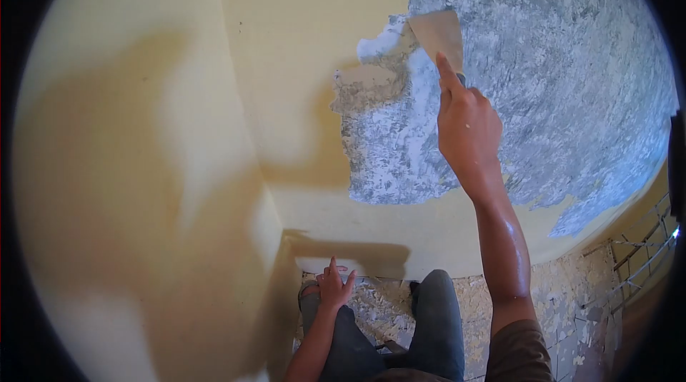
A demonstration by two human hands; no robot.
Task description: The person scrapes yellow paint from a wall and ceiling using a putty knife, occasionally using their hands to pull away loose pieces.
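Note:
My right hand (470,125) is wrapped round the handle of a wide scraper (441,33), its index finger stretched along the blade. The blade lies against the wall near the upper left edge of a large grey, scraped patch (557,75). Yellow paint (307,10) still covers the wall left of and below that patch. Low down, over my left knee, my left hand (334,288) has its fingers spread and holds nothing.
A wall corner (246,117) runs down at the left, with shadows across the yellow side wall (93,167). Paint flakes litter the floor (486,310) around my legs (437,325). A metal rack (639,260) stands at the lower right.

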